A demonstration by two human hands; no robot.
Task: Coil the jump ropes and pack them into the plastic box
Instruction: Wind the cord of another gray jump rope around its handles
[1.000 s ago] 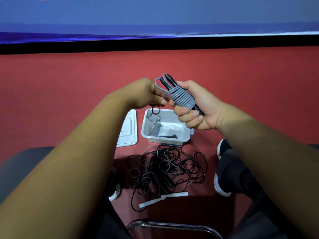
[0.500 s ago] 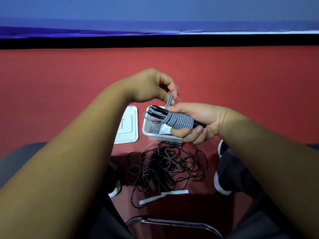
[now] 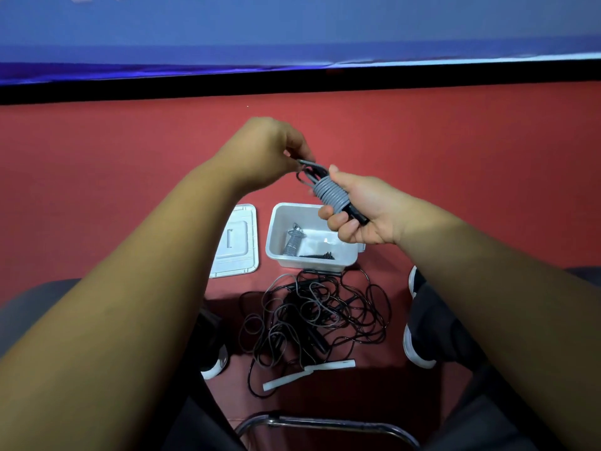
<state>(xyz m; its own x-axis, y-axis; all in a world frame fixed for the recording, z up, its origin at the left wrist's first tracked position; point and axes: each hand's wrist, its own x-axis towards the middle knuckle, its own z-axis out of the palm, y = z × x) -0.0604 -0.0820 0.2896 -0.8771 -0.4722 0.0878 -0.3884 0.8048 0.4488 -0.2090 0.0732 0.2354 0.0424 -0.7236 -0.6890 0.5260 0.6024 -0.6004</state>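
Grey rope bundle (image 3: pixel 331 193) lifted and tipped, higher above plastic box (image 3: pixel 309 262) than half second ago. Right hand (image 3: pixel 367 216) wraps round it. Left hand (image 3: pixel 270 151) pinches its top end, likely tucking. Nearly ready to drop in. Black ropes (image 3: pixel 312 317) lie tangled on floor.

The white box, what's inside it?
Inside the white box lie a coiled grey rope and a small black bundle beside it. The right hand, holding another grey coil, hides the box's far right corner.
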